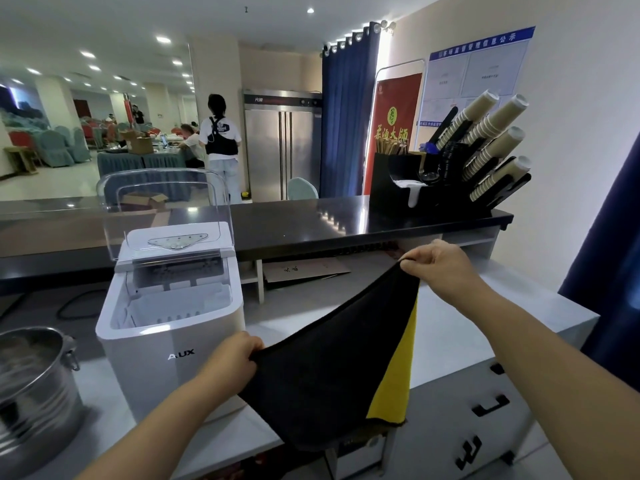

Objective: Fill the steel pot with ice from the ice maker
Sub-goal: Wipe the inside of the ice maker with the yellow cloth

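A white ice maker (166, 341) stands on the grey counter with its clear lid (162, 202) raised; its inner basket looks pale, and I cannot tell how much ice is inside. The steel pot (31, 393) sits at the far left edge, left of the ice maker. A black cloth with a yellow side (332, 372) hangs spread in the air to the right of the ice maker. My left hand (235, 362) pinches its near corner. My right hand (436, 263) pinches its far corner, higher up.
A grey counter (460, 327) with drawers (485, 410) runs below the cloth. A raised black bar top (311, 220) lies behind, bearing a black organiser with paper cups (485, 150). Cardboard (304, 270) lies on the shelf beneath. A person (221, 143) stands far off.
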Tool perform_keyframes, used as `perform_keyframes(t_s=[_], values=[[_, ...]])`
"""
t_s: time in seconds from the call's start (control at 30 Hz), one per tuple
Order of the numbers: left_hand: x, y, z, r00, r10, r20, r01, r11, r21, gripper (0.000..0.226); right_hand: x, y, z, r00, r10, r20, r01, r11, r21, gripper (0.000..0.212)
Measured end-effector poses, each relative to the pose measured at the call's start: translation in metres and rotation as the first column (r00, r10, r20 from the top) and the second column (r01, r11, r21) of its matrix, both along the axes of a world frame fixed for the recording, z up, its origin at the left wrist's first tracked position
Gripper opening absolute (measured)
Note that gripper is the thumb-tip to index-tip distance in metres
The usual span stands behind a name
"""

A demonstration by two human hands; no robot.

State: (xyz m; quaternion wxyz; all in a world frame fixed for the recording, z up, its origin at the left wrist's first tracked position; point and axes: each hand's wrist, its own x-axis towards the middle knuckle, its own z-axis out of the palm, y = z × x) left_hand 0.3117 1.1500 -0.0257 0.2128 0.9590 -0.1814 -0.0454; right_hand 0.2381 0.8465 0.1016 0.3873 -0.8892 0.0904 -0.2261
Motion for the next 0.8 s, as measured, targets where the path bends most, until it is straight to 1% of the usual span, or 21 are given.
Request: perform_keyframes(t_s=[0.03, 0.07, 0.17, 0.23, 0.27, 0.33, 0.43, 0.5, 0.57, 0.63, 0.7, 0.73, 0.8], values=[[0.0, 0.0, 0.005, 0.998, 0.004, 0.063, -0.003, 1.0, -0.014, 0.033, 0.0, -0.004, 0.0, 0.999, -0.003, -0.052, -0.002, 0.994, -0.105, 0.008], [-0.001, -0.002, 0.011, 0.99, 0.012, 0.139, -0.007, 0.999, -0.036, 0.03, -0.001, -0.007, 0.001, 0.993, 0.012, -0.114, -0.029, 0.988, -0.15, 0.01], [-0.001, -0.008, 0.032, 0.928, 0.005, 0.374, 0.038, 0.993, -0.108, 0.023, -0.003, -0.011, 0.006, 0.954, 0.084, -0.287, -0.135, 0.978, -0.162, 0.016], [0.001, -0.012, 0.046, 0.86, -0.037, 0.509, 0.124, 0.982, -0.139, 0.024, -0.004, -0.013, 0.01, 0.925, 0.089, -0.37, -0.178, 0.96, -0.215, 0.016], [0.002, -0.013, 0.054, 0.822, -0.066, 0.566, 0.174, 0.975, -0.14, 0.026, -0.005, -0.013, 0.013, 0.914, 0.103, -0.392, -0.195, 0.959, -0.204, 0.017], [0.001, -0.017, 0.07, 0.75, -0.132, 0.648, 0.281, 0.951, -0.132, 0.027, -0.004, -0.013, 0.015, 0.912, 0.153, -0.381, -0.214, 0.969, -0.123, 0.021], [-0.008, -0.027, 0.094, 0.656, -0.264, 0.707, 0.453, 0.887, -0.09, 0.027, -0.001, -0.009, 0.013, 0.949, 0.221, -0.226, -0.226, 0.974, 0.002, 0.025], [-0.014, -0.038, 0.104, 0.615, -0.322, 0.72, 0.538, 0.839, -0.084, 0.032, 0.001, 0.001, 0.011, 0.954, 0.269, -0.129, -0.261, 0.962, 0.078, 0.028], [-0.018, -0.052, 0.107, 0.615, -0.338, 0.712, 0.584, 0.802, -0.124, 0.031, 0.003, 0.013, 0.009, 0.944, 0.322, -0.072, -0.311, 0.94, 0.138, 0.025], [-0.02, -0.063, 0.107, 0.681, -0.293, 0.671, 0.579, 0.777, -0.247, 0.029, 0.004, 0.025, 0.008, 0.929, 0.368, -0.036, -0.361, 0.925, 0.121, 0.014], [-0.021, -0.072, 0.107, 0.753, -0.252, 0.608, 0.545, 0.758, -0.36, 0.037, 0.003, 0.034, 0.009, 0.911, 0.413, -0.02, -0.411, 0.91, 0.056, 0.01], [-0.02, -0.074, 0.106, 0.774, -0.242, 0.585, 0.533, 0.748, -0.396, 0.042, 0.003, 0.038, 0.01, 0.901, 0.434, -0.012, -0.433, 0.9, 0.043, 0.011], [-0.02, -0.077, 0.104, 0.809, -0.227, 0.542, 0.511, 0.726, -0.46, 0.05, 0.001, 0.043, 0.013, 0.881, 0.473, -0.004, -0.471, 0.878, 0.086, 0.019]])
